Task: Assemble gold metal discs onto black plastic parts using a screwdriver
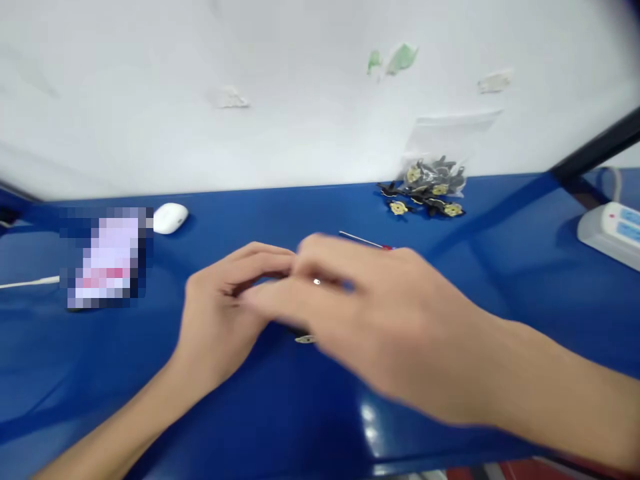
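Over the middle of the blue table (320, 427), my two hands meet fingertip to fingertip. My left hand (225, 313) is closed, its thumb and fingers curled inward; my right hand covers what lies at their tips. Slightly blurred, my right hand (385, 320) is closed in a pinch against the left fingers. Whatever sits between them is mostly hidden. Just beneath the right fingers, a small pale-gold part (306, 339) with a dark edge shows, and I cannot tell whether it is held. Behind my right hand lies a screwdriver (365, 240) with a thin metal shaft, its handle largely covered.
Several black and gold parts (425, 200) lie at the back right, by a clear plastic bag (437, 160) with more of them. A white rounded case (171, 218) and a pixelated phone (107, 257) are at left. A power strip (617, 230) stands far right. A white wall (300, 133) rises behind.
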A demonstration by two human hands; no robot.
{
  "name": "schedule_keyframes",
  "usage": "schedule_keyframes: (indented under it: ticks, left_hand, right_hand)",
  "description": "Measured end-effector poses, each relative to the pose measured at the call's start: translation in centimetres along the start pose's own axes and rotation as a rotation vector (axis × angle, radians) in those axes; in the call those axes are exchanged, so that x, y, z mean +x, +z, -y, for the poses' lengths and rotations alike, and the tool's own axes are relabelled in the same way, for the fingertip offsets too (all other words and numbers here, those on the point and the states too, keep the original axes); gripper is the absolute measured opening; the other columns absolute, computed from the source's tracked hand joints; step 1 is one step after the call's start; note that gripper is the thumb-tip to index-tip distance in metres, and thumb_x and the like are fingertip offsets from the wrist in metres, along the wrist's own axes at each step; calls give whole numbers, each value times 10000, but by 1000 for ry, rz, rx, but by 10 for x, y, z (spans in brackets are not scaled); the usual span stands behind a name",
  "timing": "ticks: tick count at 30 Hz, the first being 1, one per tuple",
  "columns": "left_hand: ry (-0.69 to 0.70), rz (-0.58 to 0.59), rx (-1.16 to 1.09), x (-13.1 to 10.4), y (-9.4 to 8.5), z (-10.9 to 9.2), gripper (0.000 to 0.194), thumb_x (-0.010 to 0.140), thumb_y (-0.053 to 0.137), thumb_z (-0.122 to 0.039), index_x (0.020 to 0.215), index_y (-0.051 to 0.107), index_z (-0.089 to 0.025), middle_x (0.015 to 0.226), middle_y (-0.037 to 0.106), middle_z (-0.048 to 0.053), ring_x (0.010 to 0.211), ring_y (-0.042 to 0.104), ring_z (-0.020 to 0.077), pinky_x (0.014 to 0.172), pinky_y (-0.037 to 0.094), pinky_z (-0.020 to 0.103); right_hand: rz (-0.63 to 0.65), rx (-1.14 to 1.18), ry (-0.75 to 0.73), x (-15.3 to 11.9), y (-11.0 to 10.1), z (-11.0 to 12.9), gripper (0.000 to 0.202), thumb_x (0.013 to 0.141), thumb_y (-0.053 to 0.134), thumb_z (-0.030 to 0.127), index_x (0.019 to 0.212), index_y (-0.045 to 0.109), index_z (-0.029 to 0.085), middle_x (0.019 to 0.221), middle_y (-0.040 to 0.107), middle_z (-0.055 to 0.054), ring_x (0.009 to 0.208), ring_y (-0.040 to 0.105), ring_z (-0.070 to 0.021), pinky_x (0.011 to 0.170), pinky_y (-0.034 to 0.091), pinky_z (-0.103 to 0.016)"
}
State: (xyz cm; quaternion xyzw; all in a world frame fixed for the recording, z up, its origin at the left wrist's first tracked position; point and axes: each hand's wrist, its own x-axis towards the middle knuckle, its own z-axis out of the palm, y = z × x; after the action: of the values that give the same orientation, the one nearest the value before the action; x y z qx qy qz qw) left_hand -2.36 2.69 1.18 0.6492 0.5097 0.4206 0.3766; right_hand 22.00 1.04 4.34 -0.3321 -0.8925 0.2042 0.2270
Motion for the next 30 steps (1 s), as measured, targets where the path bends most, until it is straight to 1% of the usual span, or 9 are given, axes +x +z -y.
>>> schedule_keyframes:
  ticks: [2, 3, 6, 9, 14, 17, 22, 25, 30]
  left_hand:
    - [86, 3, 7, -2, 0, -2, 180, 908, 996, -292, 1060, 930, -362, 1108, 891, -41, 1011, 824, 244, 969, 681, 362]
    - [90, 22, 20, -4, 1, -2, 201, 919, 992, -281, 1091, 927, -362, 1107, 894, -36, 999, 820, 231, 966, 678, 355]
    - [110, 56, 32, -8, 3, -2, 189, 955, 970, -282, 1119, 901, -345, 1097, 896, -13, 994, 824, 220, 962, 671, 358]
    - [172, 78, 64, -12, 5, 0, 159, 993, 933, -261, 1124, 880, -336, 1155, 885, 8, 1068, 826, 232, 991, 665, 375]
    - [246, 39, 260, -5, 3, 3, 200, 997, 922, -280, 1190, 869, -285, 1230, 822, 52, 1052, 796, 210, 1003, 644, 361]
    - [220, 93, 341, 2, -1, 5, 204, 988, 921, -324, 1183, 891, -270, 1243, 805, 71, 1117, 784, 239, 1035, 633, 378]
    - [132, 191, 387, 6, -3, 10, 259, 982, 910, -403, 1227, 917, -321, 1277, 798, 75, 1089, 784, 274, 946, 672, 396]
    - [136, 219, 413, 5, -2, 14, 266, 989, 899, -390, 1244, 911, -318, 1281, 807, 79, 1083, 792, 280, 1008, 664, 427]
    - [189, 238, 436, 4, -3, 17, 279, 1005, 884, -316, 1283, 891, -295, 1264, 826, 68, 1110, 807, 273, 994, 646, 392]
  right_hand:
    - [-108, -1, 73, 23, -5, -14, 325, 1182, 532, 304, 1401, 766, 249, 1262, 741, -98, 1011, 751, -231, 796, 635, -368]
    - [-134, 30, 125, 27, -4, -21, 343, 1184, 567, 381, 1451, 732, 243, 1319, 729, -115, 999, 748, -230, 803, 633, -375]
    - [-8, 194, 153, 19, 5, -34, 338, 1178, 611, 486, 1437, 718, 296, 1302, 771, -73, 938, 736, -202, 832, 625, -356]
    - [32, 281, 154, 7, 10, -41, 300, 1179, 628, 444, 1424, 744, 315, 1165, 811, -34, 892, 728, -186, 791, 597, -319]
    - [-98, 165, 325, -6, 2, -54, 193, 1102, 750, 427, 1218, 850, 310, 1011, 828, -18, 770, 705, -187, 633, 530, -311]
    - [-86, 67, 330, -12, 2, -63, 172, 1092, 761, 429, 1171, 862, 314, 1051, 832, -29, 823, 728, -209, 657, 545, -330]
    - [-45, -4, 267, -17, 15, -66, 201, 1138, 682, 368, 1239, 840, 294, 1147, 799, -77, 946, 762, -230, 702, 585, -340]
    - [-26, -10, 264, -19, 19, -66, 200, 1142, 673, 357, 1260, 821, 294, 1154, 789, -77, 949, 760, -229, 694, 584, -335]
    - [-20, -14, 269, -20, 19, -66, 213, 1138, 673, 360, 1288, 807, 286, 1178, 774, -80, 928, 739, -225, 661, 569, -336]
